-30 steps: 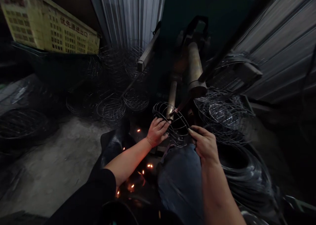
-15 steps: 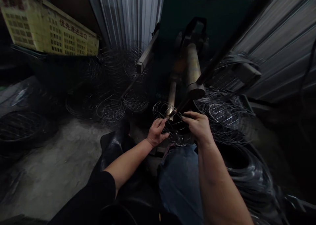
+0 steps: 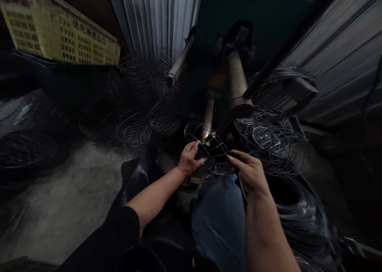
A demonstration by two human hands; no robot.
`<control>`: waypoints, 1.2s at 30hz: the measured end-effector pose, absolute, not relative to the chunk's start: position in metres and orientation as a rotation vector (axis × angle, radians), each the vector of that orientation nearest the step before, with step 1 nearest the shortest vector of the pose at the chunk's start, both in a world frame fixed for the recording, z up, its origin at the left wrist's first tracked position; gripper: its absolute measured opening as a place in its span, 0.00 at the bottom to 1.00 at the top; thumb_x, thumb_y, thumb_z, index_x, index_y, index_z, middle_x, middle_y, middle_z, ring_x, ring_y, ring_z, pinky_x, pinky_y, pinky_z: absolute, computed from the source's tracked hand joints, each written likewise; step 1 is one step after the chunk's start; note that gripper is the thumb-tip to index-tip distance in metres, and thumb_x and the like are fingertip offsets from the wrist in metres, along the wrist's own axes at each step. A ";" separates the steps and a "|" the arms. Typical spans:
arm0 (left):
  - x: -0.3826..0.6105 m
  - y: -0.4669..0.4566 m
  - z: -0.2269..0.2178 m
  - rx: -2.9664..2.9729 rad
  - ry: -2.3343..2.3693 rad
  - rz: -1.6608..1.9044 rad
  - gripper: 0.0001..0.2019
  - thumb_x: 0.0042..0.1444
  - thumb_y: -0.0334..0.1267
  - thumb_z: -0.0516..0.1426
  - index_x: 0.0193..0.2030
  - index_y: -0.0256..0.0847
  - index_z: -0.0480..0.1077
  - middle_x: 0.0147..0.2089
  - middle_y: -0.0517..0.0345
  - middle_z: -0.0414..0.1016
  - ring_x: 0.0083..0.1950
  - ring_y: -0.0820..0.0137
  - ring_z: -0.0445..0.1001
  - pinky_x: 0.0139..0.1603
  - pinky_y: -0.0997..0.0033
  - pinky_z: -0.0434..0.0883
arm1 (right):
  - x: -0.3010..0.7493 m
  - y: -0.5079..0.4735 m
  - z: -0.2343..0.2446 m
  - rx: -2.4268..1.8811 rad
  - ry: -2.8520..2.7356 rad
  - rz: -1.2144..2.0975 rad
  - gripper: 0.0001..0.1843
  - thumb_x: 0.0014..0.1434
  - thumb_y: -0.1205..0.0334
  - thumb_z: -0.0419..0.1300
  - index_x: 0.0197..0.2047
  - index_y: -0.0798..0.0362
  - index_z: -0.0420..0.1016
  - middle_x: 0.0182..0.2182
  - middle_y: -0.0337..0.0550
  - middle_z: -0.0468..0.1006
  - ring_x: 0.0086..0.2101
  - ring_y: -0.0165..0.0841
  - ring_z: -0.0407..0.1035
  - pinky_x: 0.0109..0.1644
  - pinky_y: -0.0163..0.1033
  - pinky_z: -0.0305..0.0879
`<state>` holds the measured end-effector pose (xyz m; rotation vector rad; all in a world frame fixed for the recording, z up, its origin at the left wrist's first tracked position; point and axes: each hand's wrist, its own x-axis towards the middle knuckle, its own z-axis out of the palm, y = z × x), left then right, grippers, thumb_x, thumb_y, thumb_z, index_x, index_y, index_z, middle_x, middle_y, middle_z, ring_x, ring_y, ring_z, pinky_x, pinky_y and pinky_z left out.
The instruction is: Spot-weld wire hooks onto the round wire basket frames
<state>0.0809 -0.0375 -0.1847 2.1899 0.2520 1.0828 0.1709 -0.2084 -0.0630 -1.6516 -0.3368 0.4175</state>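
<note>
Both forearms extend forward from the lower frame, above the person's blue-trousered knee (image 3: 219, 216). The left hand (image 3: 190, 160) has its fingers curled, pinching the near-left rim of a round wire basket frame (image 3: 205, 144). The right hand (image 3: 250, 170) grips the frame's near-right rim, index finger stretched along the wire. The frame is held tilted, just above the knee, its far side at the tip of the welding machine's metal arms (image 3: 235, 89), where a small glow shows. A pile of similar wire frames (image 3: 268, 138) lies just to the right; others (image 3: 134, 130) rest on the concrete floor (image 3: 68, 200) to the left. Corrugated metal sheeting (image 3: 158, 17) stands behind.
</note>
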 end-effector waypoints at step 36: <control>0.072 -0.054 -0.154 1.511 0.608 0.797 0.30 0.38 0.43 0.70 0.49 0.37 0.71 0.39 0.56 0.67 0.38 0.71 0.67 0.37 0.72 0.69 | 0.183 -0.205 -0.056 -1.684 -0.351 0.362 0.23 0.29 0.51 0.76 0.30 0.53 0.82 0.24 0.41 0.80 0.24 0.31 0.70 0.29 0.37 0.66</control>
